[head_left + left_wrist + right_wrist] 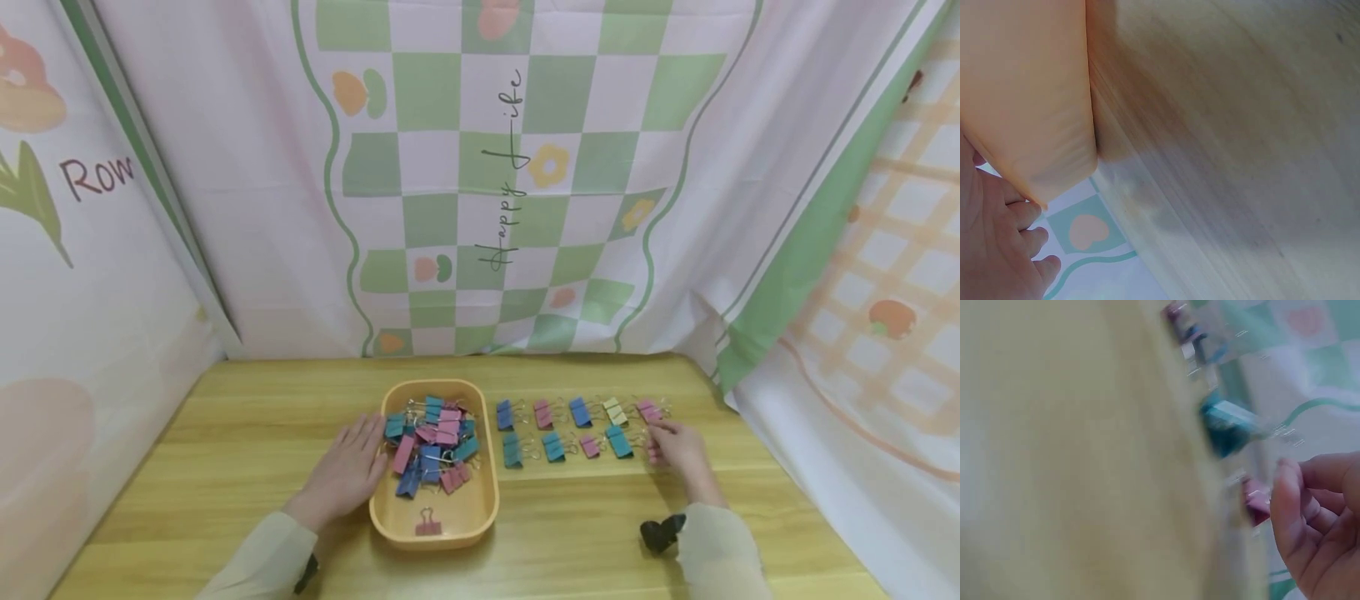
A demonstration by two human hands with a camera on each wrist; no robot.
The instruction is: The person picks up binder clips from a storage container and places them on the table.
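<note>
A yellow-orange plastic basket (457, 533) holds a heap of pink, teal and blue binder clips (431, 463). My left hand (347, 468) rests against its left side, fingers extended; in the left wrist view the fingers (1036, 240) lie by the basket wall (1029, 87). My right hand (681, 454) is at the right end of two rows of clips, close to a pink binder clip (649, 411) and a teal one (619, 442). In the right wrist view its fingers are loosely bent, thumb and index tips close together, and no clip shows between them.
The upper row has blue, pink and pale yellow clips (615, 410); the lower row has teal and pink ones (591, 446). A single pink clip (428, 525) lies apart at the basket's near end. Patterned curtains (525, 317) enclose the wooden table (225, 433).
</note>
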